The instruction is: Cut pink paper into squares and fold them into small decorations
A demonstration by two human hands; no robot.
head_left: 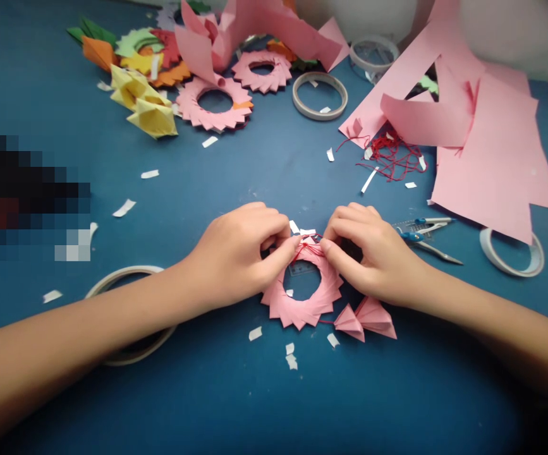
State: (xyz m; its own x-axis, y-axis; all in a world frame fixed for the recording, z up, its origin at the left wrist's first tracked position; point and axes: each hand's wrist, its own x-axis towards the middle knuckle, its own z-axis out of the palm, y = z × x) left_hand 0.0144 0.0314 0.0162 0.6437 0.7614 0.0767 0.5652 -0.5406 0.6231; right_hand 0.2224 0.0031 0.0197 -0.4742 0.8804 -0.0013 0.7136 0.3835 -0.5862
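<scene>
A pink folded-paper ring [302, 303] with a toothed rim lies on the blue table [274, 392] at the centre. My left hand [240, 253] and my right hand [373, 253] meet at its upper edge, fingers pinched on a red thread [308, 248] that crosses the ring there. A small pink folded paper cone [366, 319] lies at the ring's lower right, joined to it by the thread. My right wrist rests just above the cone.
Two more pink rings [214, 104] lie at the back with yellow [143, 104], orange and green paper shapes. Tape rolls [320, 95] sit around, one under my left forearm [126, 316]. Pink sheets [487, 139], tangled red thread [392, 158], a compass [423, 237] and white scraps.
</scene>
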